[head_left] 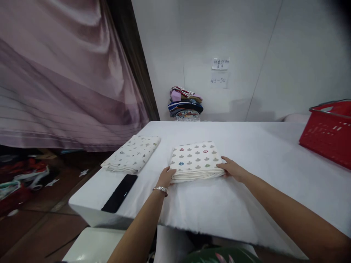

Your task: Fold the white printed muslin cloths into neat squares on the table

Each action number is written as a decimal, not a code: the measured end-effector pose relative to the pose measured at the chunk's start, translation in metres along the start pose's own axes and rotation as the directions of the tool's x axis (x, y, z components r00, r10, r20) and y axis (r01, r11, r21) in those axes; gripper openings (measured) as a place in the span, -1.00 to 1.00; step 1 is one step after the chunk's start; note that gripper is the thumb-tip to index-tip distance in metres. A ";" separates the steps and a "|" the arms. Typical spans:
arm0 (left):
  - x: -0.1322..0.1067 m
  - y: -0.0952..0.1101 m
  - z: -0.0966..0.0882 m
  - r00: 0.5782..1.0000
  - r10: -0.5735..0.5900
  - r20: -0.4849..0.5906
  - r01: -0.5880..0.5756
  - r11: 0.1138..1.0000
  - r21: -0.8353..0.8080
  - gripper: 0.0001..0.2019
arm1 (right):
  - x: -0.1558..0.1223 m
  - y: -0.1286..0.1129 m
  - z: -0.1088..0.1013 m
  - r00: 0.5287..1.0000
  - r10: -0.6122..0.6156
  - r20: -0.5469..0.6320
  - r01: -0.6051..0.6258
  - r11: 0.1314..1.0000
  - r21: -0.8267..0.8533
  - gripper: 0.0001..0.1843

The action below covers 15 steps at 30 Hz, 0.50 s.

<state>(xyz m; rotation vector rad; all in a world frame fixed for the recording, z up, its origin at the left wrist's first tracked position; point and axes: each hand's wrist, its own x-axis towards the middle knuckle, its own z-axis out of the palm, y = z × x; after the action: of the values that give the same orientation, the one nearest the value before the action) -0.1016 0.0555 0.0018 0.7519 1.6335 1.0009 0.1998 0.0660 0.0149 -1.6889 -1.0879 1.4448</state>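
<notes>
In front of me a folded white cloth with grey, red, blue and green motifs lies on the white-covered table. My left hand grips its near left corner, thumb on top and fingers along the side or beneath. At the near right corner my right hand holds it the same way, fingertips partly hidden by the fabric. A second folded cloth, white with small scattered prints, rests to the left, apart from both hands. Between it and the table's near edge is a black phone-like slab.
A red plastic basket stands at the table's right side. Folded textiles are piled at the far edge by the wall. Paper notes hang above. A pink curtain drapes on the left, and a white stool stands below the front edge.
</notes>
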 end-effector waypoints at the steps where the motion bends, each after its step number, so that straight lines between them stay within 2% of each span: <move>1: 0.001 -0.002 0.000 1.000 0.011 -0.014 -0.010 1.000 0.018 -0.47 | 0.000 0.001 -0.002 1.000 -0.018 -0.011 0.019 1.000 0.006 -0.11; 4: 0.000 -0.012 0.001 0.998 0.057 -0.036 -0.055 0.997 0.059 -0.39 | 0.000 0.009 -0.009 0.998 -0.053 -0.036 0.052 0.998 -0.020 -0.14; 9: -0.011 -0.019 0.001 0.989 0.145 0.013 -0.145 0.976 0.162 -0.40 | 0.000 0.022 -0.013 0.992 -0.123 -0.030 0.118 0.985 -0.123 -0.16; 12: -0.018 -0.016 0.000 0.990 0.140 0.011 -0.140 0.975 0.172 -0.34 | 0.000 0.024 -0.010 0.991 -0.125 -0.041 0.116 0.978 -0.171 -0.16; 15: -0.020 -0.012 0.000 0.993 0.114 -0.034 -0.107 0.982 0.156 -0.38 | 0.000 0.022 -0.007 0.992 -0.107 -0.068 0.092 0.979 -0.183 -0.16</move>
<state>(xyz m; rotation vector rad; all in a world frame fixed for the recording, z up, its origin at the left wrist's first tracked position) -0.0956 0.0329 -0.0001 0.9394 1.7359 0.9827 0.2109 0.0566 -0.0033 -1.7721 -1.2733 1.2390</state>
